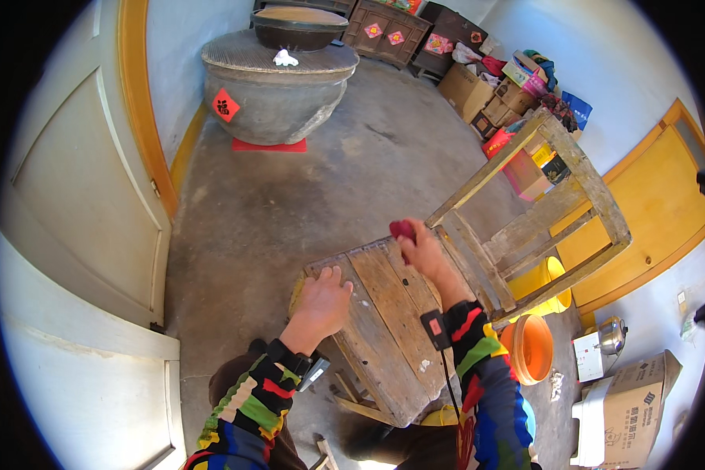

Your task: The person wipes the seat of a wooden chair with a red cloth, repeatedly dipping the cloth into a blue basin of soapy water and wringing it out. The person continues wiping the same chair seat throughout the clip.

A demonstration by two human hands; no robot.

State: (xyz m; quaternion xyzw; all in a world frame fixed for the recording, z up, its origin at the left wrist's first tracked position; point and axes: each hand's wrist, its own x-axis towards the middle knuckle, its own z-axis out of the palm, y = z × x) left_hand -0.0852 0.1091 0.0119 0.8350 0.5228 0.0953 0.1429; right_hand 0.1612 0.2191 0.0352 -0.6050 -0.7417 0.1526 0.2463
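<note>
A worn wooden chair stands in front of me, its plank seat towards me and its open-frame backrest to the right. My left hand rests on the left edge of the seat, fingers spread, with nothing in it. In my right hand is a dark red cloth, bunched up at the far edge of the seat near the backrest. Small whitish marks show on the seat planks.
Right of the chair stand an orange bucket, a yellow bucket and a cardboard box. A large lidded vat stands ahead, boxes at the far right wall. A pale door is on the left.
</note>
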